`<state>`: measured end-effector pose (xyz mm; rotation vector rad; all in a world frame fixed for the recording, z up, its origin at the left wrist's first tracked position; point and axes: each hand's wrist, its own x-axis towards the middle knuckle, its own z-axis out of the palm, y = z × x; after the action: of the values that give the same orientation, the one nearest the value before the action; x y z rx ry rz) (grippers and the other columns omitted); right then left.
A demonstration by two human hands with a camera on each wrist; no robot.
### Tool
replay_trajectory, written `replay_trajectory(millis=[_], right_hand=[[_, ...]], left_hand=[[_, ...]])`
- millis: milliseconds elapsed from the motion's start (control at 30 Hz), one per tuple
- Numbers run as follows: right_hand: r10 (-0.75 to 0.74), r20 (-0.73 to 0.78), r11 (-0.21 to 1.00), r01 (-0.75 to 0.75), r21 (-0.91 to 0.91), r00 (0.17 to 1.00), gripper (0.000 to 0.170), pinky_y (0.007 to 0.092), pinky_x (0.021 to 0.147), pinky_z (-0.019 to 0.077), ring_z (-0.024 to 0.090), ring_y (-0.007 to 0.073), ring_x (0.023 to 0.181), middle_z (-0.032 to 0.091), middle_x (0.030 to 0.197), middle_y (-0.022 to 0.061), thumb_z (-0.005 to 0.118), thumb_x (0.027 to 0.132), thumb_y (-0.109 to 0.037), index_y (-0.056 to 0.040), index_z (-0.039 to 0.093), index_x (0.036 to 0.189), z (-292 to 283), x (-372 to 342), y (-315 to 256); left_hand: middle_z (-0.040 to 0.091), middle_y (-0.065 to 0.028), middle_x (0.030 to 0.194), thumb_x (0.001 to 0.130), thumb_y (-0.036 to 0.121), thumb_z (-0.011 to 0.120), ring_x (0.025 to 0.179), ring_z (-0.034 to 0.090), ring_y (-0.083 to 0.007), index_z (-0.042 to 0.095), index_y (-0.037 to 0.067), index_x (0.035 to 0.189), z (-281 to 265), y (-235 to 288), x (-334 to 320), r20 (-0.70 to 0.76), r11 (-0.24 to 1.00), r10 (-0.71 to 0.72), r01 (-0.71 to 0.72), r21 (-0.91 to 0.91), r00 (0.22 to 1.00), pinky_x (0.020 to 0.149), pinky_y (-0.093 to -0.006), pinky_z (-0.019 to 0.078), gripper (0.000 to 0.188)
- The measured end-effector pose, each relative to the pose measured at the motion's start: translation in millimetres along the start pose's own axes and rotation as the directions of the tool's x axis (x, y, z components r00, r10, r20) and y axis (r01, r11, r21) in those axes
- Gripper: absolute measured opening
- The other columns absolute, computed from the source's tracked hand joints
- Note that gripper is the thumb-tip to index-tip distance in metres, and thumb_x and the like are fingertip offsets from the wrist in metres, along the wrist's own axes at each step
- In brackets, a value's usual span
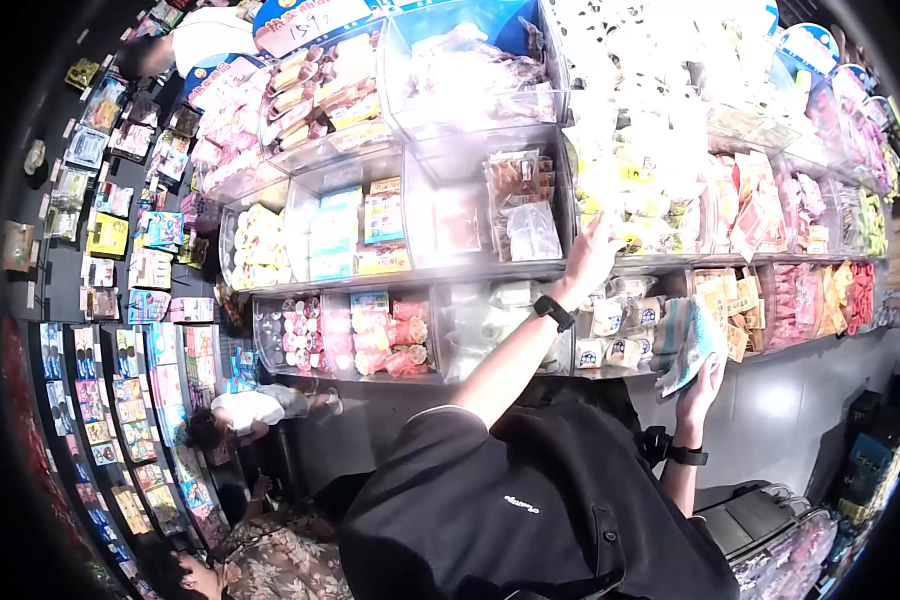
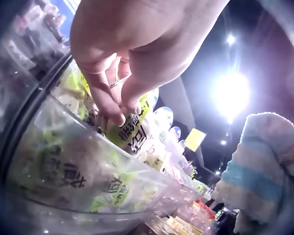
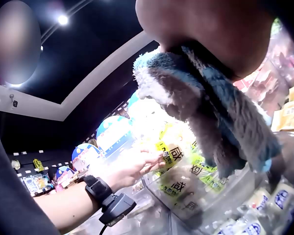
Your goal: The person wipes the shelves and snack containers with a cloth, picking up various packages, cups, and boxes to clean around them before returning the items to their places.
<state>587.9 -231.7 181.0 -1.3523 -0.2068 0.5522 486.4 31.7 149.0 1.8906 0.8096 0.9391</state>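
Observation:
My left hand (image 1: 592,262) reaches into a clear bin of yellow-green and white packets (image 1: 650,235). In the left wrist view the thumb and fingers of that hand (image 2: 137,54) pinch the top of a packet (image 2: 132,129) with dark characters, just behind the bin's clear front wall (image 2: 95,142). My right hand (image 1: 705,385) grips a blue, white and grey striped fluffy cloth (image 1: 692,345), held in front of the lower bins. The cloth (image 3: 186,98) hangs in folds under the right hand (image 3: 206,34) in the right wrist view.
Tiers of clear bins hold wrapped snacks, including white round packs (image 1: 625,350) below my left hand and red packs (image 1: 755,205) to the right. Round blue signs (image 3: 112,132) stand above the bins. Shelves of goods (image 1: 130,400) and other people (image 1: 250,410) are at the left.

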Motion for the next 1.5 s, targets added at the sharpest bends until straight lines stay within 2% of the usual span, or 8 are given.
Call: replay_trajectory(millis=[300, 400, 433, 467, 533, 567, 1400, 1500], right_hand=[[-0.01, 0.065, 0.999, 0.012, -0.032, 0.998, 0.038, 0.032, 0.088, 0.0421, 0.051, 0.0184, 0.104, 0.05, 0.12, 0.0098, 0.042, 0.096, -0.025, -0.003, 0.039, 0.127, 2.8, 8.6, -3.2], [-0.006, 0.092, 0.999, 0.01, -0.046, 0.996, 0.038, 0.0321, 0.088, 0.0419, 0.051, 0.0186, 0.104, 0.05, 0.12, 0.0099, 0.042, 0.096, -0.025, -0.0031, 0.04, 0.127, 1.4, 11.7, -4.0], [0.01, 0.123, 1.0, -0.012, 0.016, 0.992, 0.037, 0.0322, 0.088, 0.0417, 0.051, 0.0188, 0.104, 0.05, 0.119, 0.0102, 0.042, 0.096, -0.024, -0.003, 0.04, 0.127, 1.5, 13.7, -2.3], [0.021, 0.101, 0.998, -0.027, 0.051, 0.995, 0.038, 0.0324, 0.093, 0.0381, 0.049, 0.0186, 0.107, 0.05, 0.121, 0.0104, 0.043, 0.096, -0.021, -0.0007, 0.039, 0.128, 2.2, 12.6, -2.2], [0.035, 0.103, 0.999, -0.038, 0.027, 0.994, 0.039, 0.0327, 0.093, 0.0379, 0.049, 0.0187, 0.108, 0.049, 0.122, 0.0103, 0.043, 0.096, -0.022, -0.0011, 0.038, 0.128, 0.4, 13.7, -0.1], [0.028, 0.069, 1.0, -0.028, 0.011, 0.997, 0.038, 0.0329, 0.089, 0.0418, 0.051, 0.0191, 0.104, 0.05, 0.12, 0.01, 0.043, 0.096, -0.022, -0.0029, 0.038, 0.129, 2.6, 13.6, 1.1], [0.035, 0.075, 0.999, -0.033, -0.02, 0.997, 0.047, 0.0356, 0.097, 0.0347, 0.045, 0.0218, 0.115, 0.044, 0.129, 0.0109, 0.045, 0.095, -0.024, -0.0031, 0.032, 0.135, 5.4, 17.4, 2.5], [0.042, 0.102, 0.999, -0.043, 0.004, 0.994, 0.045, 0.0355, 0.096, 0.035, 0.045, 0.0217, 0.114, 0.044, 0.128, 0.011, 0.045, 0.095, -0.025, -0.0027, 0.034, 0.133, 1.7, 18.6, -2.6]], left_hand=[[0.056, -0.0152, 0.104, 0.072, 0.0, 0.062, 0.096, 0.054, -0.0293, 0.049, 0.001, 0.115, -3.0, -6.3, -2.6, 0.028, 0.948, 0.16, -0.161, 0.273, 0.987, 0.085, -0.036, 0.0481, 0.045], [0.057, -0.0151, 0.105, 0.072, 0.0, 0.062, 0.098, 0.054, -0.0285, 0.048, 0.001, 0.117, -8.3, -2.8, -5.8, 0.047, 0.945, 0.159, -0.165, 0.282, 0.986, 0.085, -0.0358, 0.0483, 0.047], [0.056, -0.0153, 0.106, 0.072, 0.0, 0.061, 0.098, 0.054, -0.0287, 0.048, 0.001, 0.117, -11.1, 0.3, -5.5, 0.126, 0.959, 0.027, -0.061, 0.277, 0.992, 0.084, -0.0357, 0.0484, 0.046], [0.056, -0.0154, 0.106, 0.073, 0.0, 0.06, 0.097, 0.054, -0.0291, 0.048, 0.001, 0.116, -14.0, 3.5, -6.1, 0.063, 0.937, 0.175, -0.186, 0.295, 0.983, 0.084, -0.0353, 0.0485, 0.045], [0.054, -0.0176, 0.103, 0.074, -0.004, 0.051, 0.094, 0.054, -0.0318, 0.052, -0.002, 0.107, -15.7, 8.9, -6.9, 0.059, 0.966, 0.109, -0.12, 0.229, 0.992, 0.081, -0.0367, 0.0484, 0.034], [0.054, -0.018, 0.104, 0.074, -0.004, 0.051, 0.096, 0.053, -0.0316, 0.052, -0.001, 0.107, -15.8, 4.2, -7.9, 0.06, 0.945, 0.206, -0.214, 0.246, 0.977, 0.081, -0.0367, 0.0485, 0.033], [0.049, -0.0163, 0.11, 0.07, 0.0, 0.056, 0.098, 0.048, -0.0295, 0.048, -0.004, 0.114, -12.1, -0.3, -15.0, 0.131, 0.893, 0.164, -0.204, 0.4, 0.978, 0.088, -0.0362, 0.044, 0.044], [0.052, -0.0164, 0.102, 0.074, -0.002, 0.055, 0.089, 0.053, -0.0288, 0.051, -0.001, 0.111, -37.2, 14.0, -21.6, -0.054, 0.926, 0.244, -0.216, 0.309, 0.968, 0.077, -0.0373, 0.0482, 0.037]])
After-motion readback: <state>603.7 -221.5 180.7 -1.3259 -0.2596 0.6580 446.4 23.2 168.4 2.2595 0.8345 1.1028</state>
